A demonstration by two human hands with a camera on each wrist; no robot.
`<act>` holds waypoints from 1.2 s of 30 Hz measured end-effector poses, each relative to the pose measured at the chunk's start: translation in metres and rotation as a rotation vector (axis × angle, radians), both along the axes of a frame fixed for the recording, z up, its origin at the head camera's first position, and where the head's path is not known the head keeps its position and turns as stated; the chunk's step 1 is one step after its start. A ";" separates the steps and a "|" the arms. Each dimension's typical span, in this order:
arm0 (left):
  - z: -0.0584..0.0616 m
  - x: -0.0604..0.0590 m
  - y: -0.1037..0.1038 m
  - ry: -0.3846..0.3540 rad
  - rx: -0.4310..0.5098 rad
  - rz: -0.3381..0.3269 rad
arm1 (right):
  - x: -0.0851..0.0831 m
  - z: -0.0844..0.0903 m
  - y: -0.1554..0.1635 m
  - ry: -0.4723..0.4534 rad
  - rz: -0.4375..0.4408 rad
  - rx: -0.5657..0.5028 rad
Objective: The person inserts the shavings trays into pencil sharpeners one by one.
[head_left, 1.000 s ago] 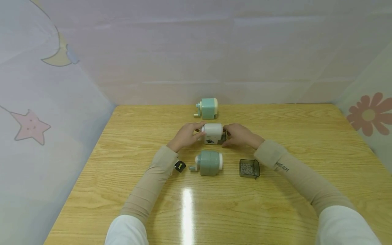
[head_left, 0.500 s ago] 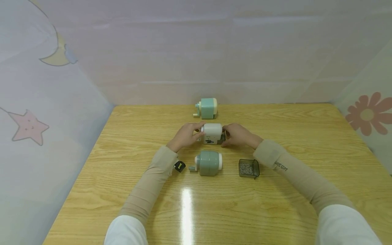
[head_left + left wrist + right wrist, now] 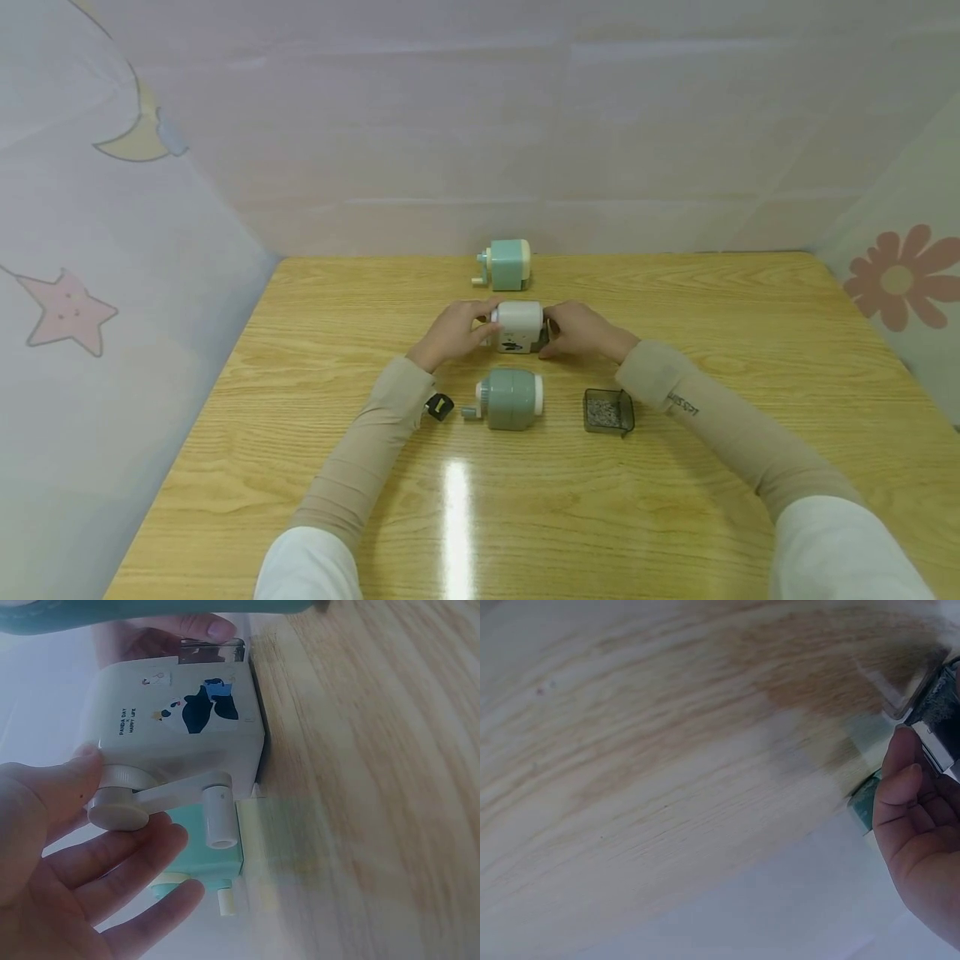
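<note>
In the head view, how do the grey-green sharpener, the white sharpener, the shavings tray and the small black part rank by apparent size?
1. Grey-green sharpener, though it lies nearer the camera.
2. White sharpener, partly covered by the left hand and right hand, so this rank is unsure.
3. Shavings tray.
4. Small black part, clearly smallest.

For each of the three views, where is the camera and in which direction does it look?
Head: from above, forward and down at table; both sleeves, left hand, right hand.
Left wrist: low beside white sharpener, facing its crank; left-hand fingers.
Right wrist: low, across bare table; right-hand fingers.
Shared: white sharpener in the head and left wrist views.
</note>
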State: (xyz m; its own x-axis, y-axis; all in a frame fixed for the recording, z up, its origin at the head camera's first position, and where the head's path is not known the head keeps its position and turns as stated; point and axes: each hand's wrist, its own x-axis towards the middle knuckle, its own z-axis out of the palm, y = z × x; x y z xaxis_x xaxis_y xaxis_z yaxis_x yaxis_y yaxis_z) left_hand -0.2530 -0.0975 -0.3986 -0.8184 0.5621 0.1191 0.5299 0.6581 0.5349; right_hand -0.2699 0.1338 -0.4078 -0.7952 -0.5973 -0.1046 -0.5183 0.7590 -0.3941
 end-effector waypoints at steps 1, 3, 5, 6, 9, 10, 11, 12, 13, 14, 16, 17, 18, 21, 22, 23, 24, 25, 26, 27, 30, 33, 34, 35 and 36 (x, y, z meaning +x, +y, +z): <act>0.000 0.000 0.000 -0.001 -0.001 0.002 | 0.000 0.000 0.000 -0.002 0.000 -0.002; -0.001 -0.001 0.000 -0.001 -0.006 0.005 | 0.000 0.000 -0.001 -0.004 0.002 -0.008; -0.001 -0.002 0.001 -0.001 -0.012 0.008 | 0.000 0.000 -0.001 -0.007 0.001 -0.010; -0.001 -0.001 0.001 0.000 -0.014 0.008 | 0.000 0.000 -0.001 -0.011 0.000 -0.015; -0.001 -0.002 0.001 -0.003 -0.013 0.006 | -0.001 0.001 -0.002 -0.023 -0.005 -0.029; -0.001 -0.002 0.001 -0.005 -0.012 0.006 | -0.002 0.000 -0.002 -0.029 -0.005 -0.037; -0.001 -0.002 0.001 -0.007 -0.010 0.006 | -0.002 0.000 -0.002 -0.033 -0.005 -0.044; -0.001 -0.002 0.001 -0.009 -0.009 0.006 | -0.002 0.000 -0.002 -0.035 -0.004 -0.051; -0.002 -0.002 0.001 -0.012 -0.009 0.007 | -0.003 -0.001 -0.002 -0.036 -0.002 -0.055; -0.002 -0.003 0.001 -0.014 -0.008 0.006 | -0.003 -0.001 -0.002 -0.035 -0.002 -0.058; -0.002 -0.003 0.001 -0.018 -0.008 0.008 | -0.004 -0.002 -0.002 -0.032 0.000 -0.064; -0.002 -0.003 0.001 -0.017 -0.009 0.008 | -0.004 -0.003 -0.002 -0.030 0.000 -0.065; -0.002 -0.003 0.001 -0.018 -0.009 0.007 | -0.005 -0.003 -0.002 -0.030 -0.001 -0.068; -0.002 -0.003 0.001 -0.013 -0.010 0.003 | -0.005 -0.004 -0.002 -0.039 -0.008 -0.083; -0.002 -0.003 0.001 -0.012 -0.010 0.002 | -0.006 -0.004 -0.003 -0.045 -0.012 -0.091; -0.001 -0.003 0.001 -0.010 -0.011 0.002 | -0.005 -0.004 -0.003 -0.052 -0.016 -0.097; -0.001 -0.003 0.001 -0.010 -0.012 0.002 | -0.005 -0.003 -0.003 -0.058 -0.017 -0.106; -0.001 -0.003 0.001 -0.008 -0.012 0.002 | -0.005 -0.003 -0.003 -0.066 -0.021 -0.113; -0.001 -0.003 0.001 -0.008 -0.014 0.002 | -0.005 -0.003 -0.003 -0.071 -0.022 -0.119; -0.001 -0.003 0.001 -0.007 -0.016 0.002 | -0.005 -0.002 -0.003 -0.076 -0.023 -0.125; -0.002 -0.004 0.001 -0.006 -0.017 -0.001 | -0.007 -0.004 -0.003 -0.086 -0.023 -0.133; -0.002 -0.004 0.001 -0.005 -0.014 -0.007 | -0.008 -0.006 -0.003 -0.091 -0.027 -0.135; -0.002 -0.004 0.001 -0.003 -0.013 -0.009 | -0.009 -0.006 -0.003 -0.093 -0.029 -0.135; -0.002 -0.004 0.001 -0.002 -0.012 -0.011 | -0.009 -0.006 -0.003 -0.095 -0.030 -0.136; -0.002 -0.003 0.001 0.000 -0.013 -0.012 | -0.009 -0.006 -0.003 -0.097 -0.030 -0.138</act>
State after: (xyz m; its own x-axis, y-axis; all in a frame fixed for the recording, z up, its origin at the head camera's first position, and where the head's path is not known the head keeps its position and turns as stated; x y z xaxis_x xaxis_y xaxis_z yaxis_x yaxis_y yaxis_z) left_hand -0.2565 -0.0963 -0.4005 -0.8116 0.5734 0.1118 0.5378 0.6585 0.5265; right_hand -0.2791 0.1305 -0.4136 -0.8028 -0.5878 -0.1001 -0.4509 0.7084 -0.5431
